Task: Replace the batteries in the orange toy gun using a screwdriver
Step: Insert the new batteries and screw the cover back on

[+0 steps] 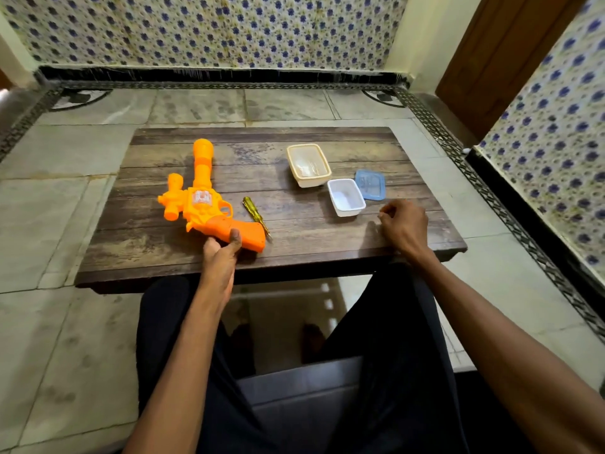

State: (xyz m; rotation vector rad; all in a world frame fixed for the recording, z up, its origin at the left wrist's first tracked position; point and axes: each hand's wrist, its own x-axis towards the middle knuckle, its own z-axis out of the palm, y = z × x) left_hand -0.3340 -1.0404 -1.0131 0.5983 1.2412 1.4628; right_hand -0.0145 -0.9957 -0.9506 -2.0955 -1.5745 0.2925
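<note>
Listener: Screwdriver and toy gun: where do they lie from each hand?

Describer: The orange toy gun lies flat on the left half of the wooden counter, with its barrel pointing away from the person and its grip toward them. The left hand holds that grip, thumb on top. The yellow-handled screwdriver lies just right of the gun, its tip close against the butt of the grip. Its long axis runs away from the person, handle at the far end, tip at the near end, slanting a little rightward.

Listener: Which hand would take it?

Describer: The left is nearer but occupied. The right hand rests on the counter well to the right, near a white container, with its fingers curled. I cannot tell whether it pinches anything. It would likely have to reach leftward for the handle.
</note>
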